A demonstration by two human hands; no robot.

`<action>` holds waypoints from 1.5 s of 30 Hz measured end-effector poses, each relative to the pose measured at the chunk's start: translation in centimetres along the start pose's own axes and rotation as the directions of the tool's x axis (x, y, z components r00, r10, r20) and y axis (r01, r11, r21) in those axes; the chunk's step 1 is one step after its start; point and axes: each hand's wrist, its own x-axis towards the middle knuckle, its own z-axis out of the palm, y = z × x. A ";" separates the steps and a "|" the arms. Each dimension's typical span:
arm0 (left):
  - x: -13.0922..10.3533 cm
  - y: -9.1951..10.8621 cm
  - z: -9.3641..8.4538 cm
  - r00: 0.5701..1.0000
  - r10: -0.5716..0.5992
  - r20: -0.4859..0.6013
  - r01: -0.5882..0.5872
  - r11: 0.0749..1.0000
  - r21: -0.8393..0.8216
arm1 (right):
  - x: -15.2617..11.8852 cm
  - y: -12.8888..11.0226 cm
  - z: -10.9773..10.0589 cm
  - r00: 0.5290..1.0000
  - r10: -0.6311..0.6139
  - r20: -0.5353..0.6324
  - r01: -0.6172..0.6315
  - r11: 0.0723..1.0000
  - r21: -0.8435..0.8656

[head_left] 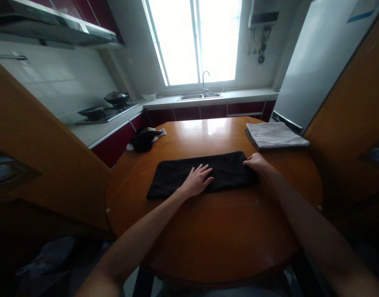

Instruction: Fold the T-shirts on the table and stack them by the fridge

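A black garment [174, 175], folded into a long flat rectangle, lies across the middle of the wooden table [208, 239]. Its exact kind cannot be made out. My left hand [197, 180] rests flat on the middle of the cloth with its fingers spread. At the right end of the garment, my right hand [257, 162] pinches the edge between thumb and fingers.
Folded grey and dark clothes [276, 135] form a stack at the table's back right. A small heap of black and white cloth [144, 139] lies at the back left. Beyond the table are a sink [200, 96], a stove with pans [117, 98] and a fridge [316, 57].
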 end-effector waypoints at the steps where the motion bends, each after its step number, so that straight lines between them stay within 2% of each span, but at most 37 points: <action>1: 0.0 0.0 0.0 1.000 0.001 -0.003 -0.001 1.000 0.000 | -0.1 0.0 0.1 1.000 0.005 0.017 -0.005 1.000 0.017; 8: 0.1 0.1 0.0 0.998 0.017 -0.057 -0.018 1.000 -0.009 | -0.1 -0.7 0.5 0.998 -0.030 0.064 0.025 0.996 0.081; 11: 0.2 0.6 -0.2 0.990 0.047 -0.136 -0.054 0.997 -0.053 | -0.5 -1.4 0.4 0.993 -0.097 0.065 0.088 0.988 0.126; 15: 0.3 1.1 -0.4 0.956 0.051 -0.288 -0.094 0.986 -0.136 | -1.9 -2.8 0.5 0.980 -0.185 0.076 0.169 0.968 0.184; 19: 0.6 1.4 -0.3 0.941 0.025 -0.337 -0.123 0.954 -0.272 | -3.7 -4.1 1.1 0.963 -0.239 0.124 0.212 0.957 0.197; 22: 0.6 1.7 -0.3 0.947 0.013 -0.320 -0.155 0.894 -0.420 | -4.5 -4.8 2.1 0.961 -0.249 0.123 0.224 0.957 0.183; 25: 0.6 1.9 -0.1 0.957 0.019 -0.289 -0.178 0.825 -0.536 | -5.0 -5.2 3.4 0.947 -0.313 0.074 0.300 0.943 0.145; 29: 0.6 1.8 0.2 0.966 0.010 -0.259 -0.173 0.768 -0.616 | -6.4 -5.6 5.3 0.891 -0.455 0.002 0.454 0.890 0.044; 33: 0.9 1.3 0.6 0.968 -0.047 -0.245 -0.129 0.746 -0.653 | -8.8 -6.2 6.4 0.843 -0.532 0.082 0.537 0.843 -0.044; 36: 1.3 0.8 1.0 0.969 -0.088 -0.232 -0.096 0.730 -0.676 | -10.2 -6.6 6.7 0.816 -0.559 0.147 0.569 0.822 -0.028; 41: 2.1 -0.1 1.3 0.975 -0.128 -0.182 -0.033 0.728 -0.685 | -10.4 -6.5 6.9 0.761 -0.595 0.257 0.601 0.797 0.064; 45: 2.5 -0.5 1.2 0.981 -0.149 -0.128 0.014 0.704 -0.710 | -10.3 -6.2 7.0 0.732 -0.615 0.294 0.620 0.780 0.088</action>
